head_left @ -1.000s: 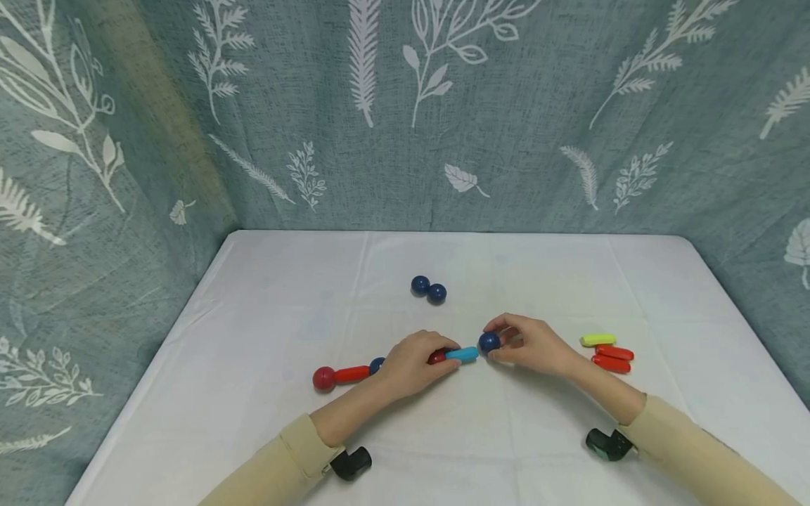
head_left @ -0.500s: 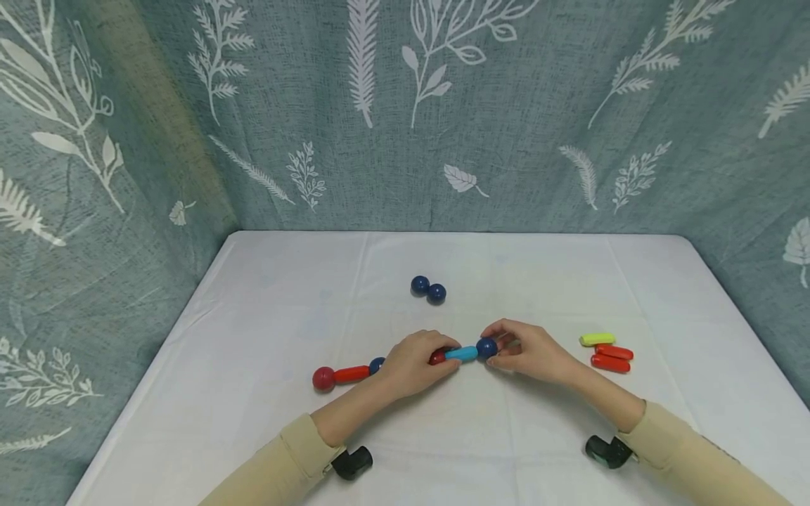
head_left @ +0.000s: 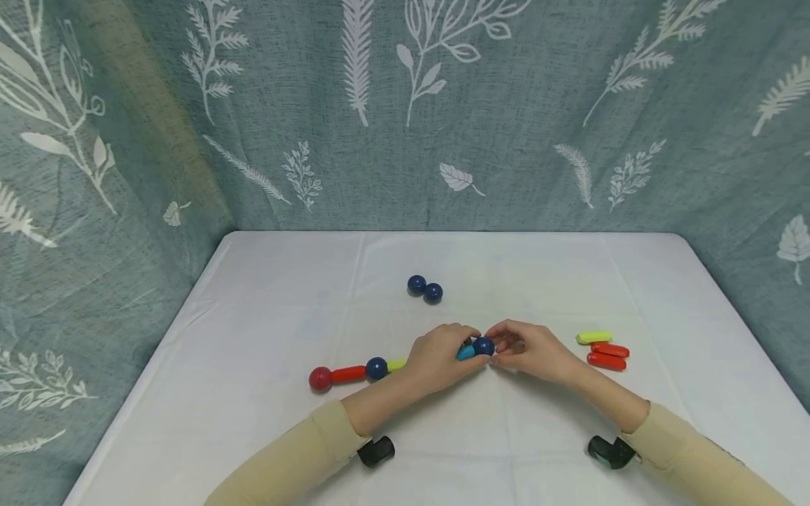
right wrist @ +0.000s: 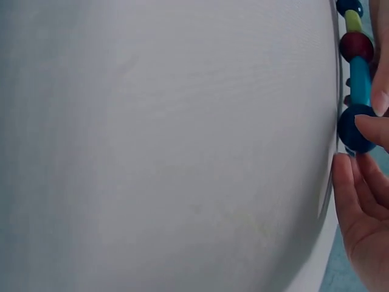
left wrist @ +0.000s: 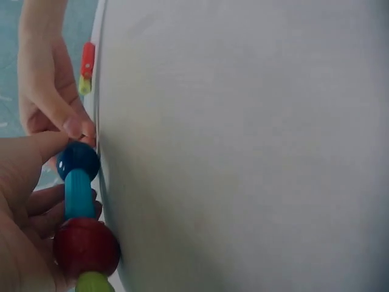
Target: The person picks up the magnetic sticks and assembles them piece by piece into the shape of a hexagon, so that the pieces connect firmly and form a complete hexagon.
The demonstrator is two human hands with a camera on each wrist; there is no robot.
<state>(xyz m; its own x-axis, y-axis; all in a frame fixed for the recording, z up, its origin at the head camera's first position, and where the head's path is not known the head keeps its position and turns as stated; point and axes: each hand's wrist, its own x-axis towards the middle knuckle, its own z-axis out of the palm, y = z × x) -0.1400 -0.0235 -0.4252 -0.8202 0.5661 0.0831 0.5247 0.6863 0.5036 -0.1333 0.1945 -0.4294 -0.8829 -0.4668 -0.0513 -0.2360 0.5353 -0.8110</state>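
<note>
A chain of balls and rods lies across the table in the head view. From its left end come a red ball, a red rod, a dark blue ball and a yellow-green rod. My left hand covers the middle there; the left wrist view shows a dark red ball in that stretch. Its thumb and fingers hold the chain around the light blue rod. At the right end, my right hand pinches the dark blue end ball, which touches the rod.
Two dark blue balls sit side by side farther back. To the right of my right hand lie a yellow-green rod and two red rods. A white cloth covers the table; a patterned curtain hangs behind.
My right hand has brought the dark blue ball left against the light blue rod. My left hand has slid right along the chain, uncovering the blue ball and yellow-green rod.
</note>
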